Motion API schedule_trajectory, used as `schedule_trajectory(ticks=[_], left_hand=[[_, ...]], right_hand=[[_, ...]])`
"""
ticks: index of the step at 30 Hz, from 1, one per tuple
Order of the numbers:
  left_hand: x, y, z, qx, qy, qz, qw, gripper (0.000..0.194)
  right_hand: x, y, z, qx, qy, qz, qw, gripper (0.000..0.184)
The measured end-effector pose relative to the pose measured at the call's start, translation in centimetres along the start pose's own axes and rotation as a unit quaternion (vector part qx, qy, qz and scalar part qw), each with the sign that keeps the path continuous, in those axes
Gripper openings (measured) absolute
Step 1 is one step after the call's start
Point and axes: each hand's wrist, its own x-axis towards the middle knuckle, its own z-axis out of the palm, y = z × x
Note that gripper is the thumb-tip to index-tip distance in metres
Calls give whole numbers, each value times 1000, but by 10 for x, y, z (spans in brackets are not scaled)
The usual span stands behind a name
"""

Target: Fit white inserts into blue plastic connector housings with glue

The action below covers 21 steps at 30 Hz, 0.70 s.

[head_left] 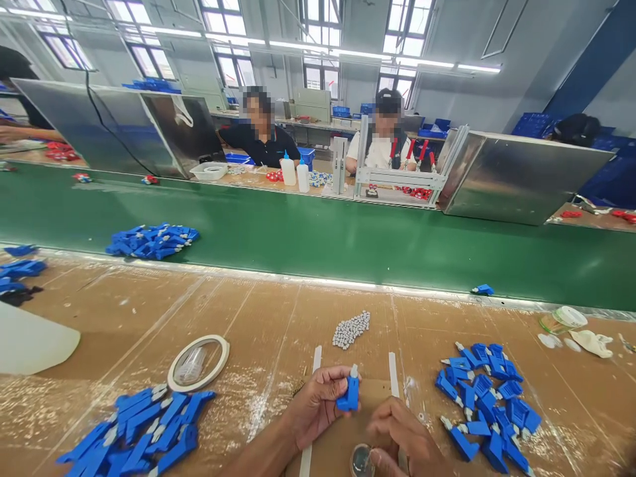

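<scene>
My left hand [320,401] is closed around a blue plastic part [349,392] with a pale grey tip pointing up. Close by on the right, my right hand [405,430] has its fingers loosely curled and its thumb apart from them, with nothing visible between. Beside that thumb sits a small round clear dish [362,460], cut off by the lower edge; whether they touch I cannot tell. Beyond both hands lies a little pile of small grey pieces [350,330]. Similar blue parts form a heap to the right [484,397] and another to the left [144,430].
A tape roll [175,368] lies left on the brown-covered table [268,318]. Rightward are a glass jar [564,319] and a crumpled white cloth [593,343]. A green belt [298,232] crosses beyond, carrying a blue heap [152,240]. Co-workers sit across it near white bottles [288,170].
</scene>
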Motion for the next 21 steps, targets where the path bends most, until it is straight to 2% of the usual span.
schedule_trajectory(ticks=[3, 5, 7, 12, 21], left_hand=[[1, -2, 1, 7, 5, 4, 1000, 36], [2, -4, 2, 13, 3, 8, 1000, 37], [4, -6, 2, 18, 6, 16, 1000, 40], [8, -7, 2, 10, 15, 34, 999, 43], [17, -15, -4, -25, 13, 51, 998, 42]], right_hand=[[19, 12, -11, -57, 44, 44, 996, 23], [43, 22, -18, -135, 85, 65, 985, 18], [71, 32, -22, -213, 98, 66, 970, 17], [120, 44, -18, -288, 88, 73, 951, 22], [147, 36, -20, -359, 38, 165, 918, 16]])
